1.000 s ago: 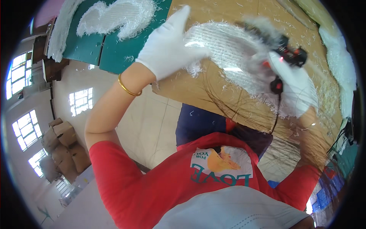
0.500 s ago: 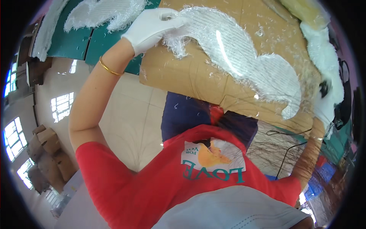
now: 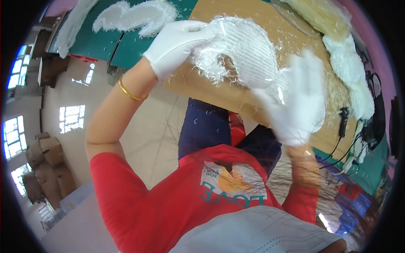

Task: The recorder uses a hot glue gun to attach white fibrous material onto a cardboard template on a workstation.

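Note:
A curved piece of white shaggy plush fabric (image 3: 249, 46), its ribbed backing facing up, lies on the brown cardboard (image 3: 198, 89). At its left end my left hand (image 3: 177, 46), in a white glove, is closed with thumb and fingers on the edge. My gloved right hand (image 3: 297, 103) is over the right part of the piece, fingers stretched out and smeared by motion; it hides that end, and whether it touches the fabric I cannot tell. To its right a black corded hand tool (image 3: 344, 122) rests near the cardboard's edge.
Another plush piece (image 3: 135, 19) lies on the green table (image 3: 99, 44) at the far left. White plush (image 3: 350, 71) and a yellowish clear bag (image 3: 322, 17) line the right side. Loose fibres litter the cardboard. A black cable (image 3: 337, 161) hangs off the near right edge.
My right hand has come left from the far right side, away from the black tool, to over the plush piece. My left hand keeps its hold on the left end.

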Demonstrator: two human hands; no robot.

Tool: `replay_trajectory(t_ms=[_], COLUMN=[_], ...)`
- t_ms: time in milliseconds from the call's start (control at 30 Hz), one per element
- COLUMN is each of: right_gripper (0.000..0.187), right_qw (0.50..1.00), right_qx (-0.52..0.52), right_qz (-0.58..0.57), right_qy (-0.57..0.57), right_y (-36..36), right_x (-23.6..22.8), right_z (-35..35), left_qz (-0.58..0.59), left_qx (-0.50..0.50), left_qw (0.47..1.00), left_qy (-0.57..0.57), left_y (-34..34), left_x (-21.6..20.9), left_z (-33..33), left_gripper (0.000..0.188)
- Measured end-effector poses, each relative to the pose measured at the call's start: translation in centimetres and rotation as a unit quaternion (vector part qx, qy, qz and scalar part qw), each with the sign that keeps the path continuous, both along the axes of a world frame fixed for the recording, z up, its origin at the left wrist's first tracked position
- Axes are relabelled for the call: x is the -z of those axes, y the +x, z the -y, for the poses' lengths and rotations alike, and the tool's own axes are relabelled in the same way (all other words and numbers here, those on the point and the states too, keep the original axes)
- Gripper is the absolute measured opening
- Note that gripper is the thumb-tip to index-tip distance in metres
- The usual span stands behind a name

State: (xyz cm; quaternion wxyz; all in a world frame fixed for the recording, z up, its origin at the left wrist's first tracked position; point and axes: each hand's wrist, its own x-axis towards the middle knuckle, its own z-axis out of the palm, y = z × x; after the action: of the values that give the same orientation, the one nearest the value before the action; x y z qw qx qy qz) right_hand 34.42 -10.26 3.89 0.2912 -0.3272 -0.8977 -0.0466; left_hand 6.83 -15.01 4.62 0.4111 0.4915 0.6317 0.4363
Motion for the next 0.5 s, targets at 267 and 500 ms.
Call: replay_trajectory(t_ms=[267, 500], right_gripper=[0.094, 0.101], right_qw=[0.948, 0.981], right_qx=[-0.124, -0.173], right_qz=[-0.288, -0.038], right_qy=[0.063, -0.077], right_y=[-10.5, -6.8], right_x=[4.3, -1.3], right_z=[-4.8, -3.0], left_qz=[-0.103, -0.19], left_qx=[0.024, 0.043], left_qw=[0.994, 0.981], left_qy=[0.017, 0.006], left_y=[2.1, 2.1], left_x=[-2.3, -4.2], left_z=[1.4, 2.0], left_gripper=[0.031, 0.026])
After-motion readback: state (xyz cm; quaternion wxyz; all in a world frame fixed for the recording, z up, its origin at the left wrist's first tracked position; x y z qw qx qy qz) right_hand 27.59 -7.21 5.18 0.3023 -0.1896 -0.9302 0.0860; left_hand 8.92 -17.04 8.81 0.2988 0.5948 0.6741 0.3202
